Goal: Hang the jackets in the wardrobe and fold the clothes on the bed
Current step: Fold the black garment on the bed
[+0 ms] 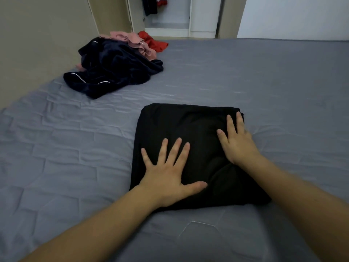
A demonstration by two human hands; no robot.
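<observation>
I see a folded black garment (188,148) lying square on the grey bed (264,82), near the front edge. Left hand (168,171) lies flat on its near left part, fingers spread, thumb out to the right. Right hand (236,140) lies flat on its right side, fingers apart, reaching toward the far right corner. Neither hand pinches cloth. Well apart, at the bed's far left: a loose pile with a navy garment (113,72) in front, pink cloth (132,42) and red cloth (153,41) behind. Beyond, the wardrobe (170,16) stands open, dark clothes hanging inside. Nothing lies between garment and pile.
</observation>
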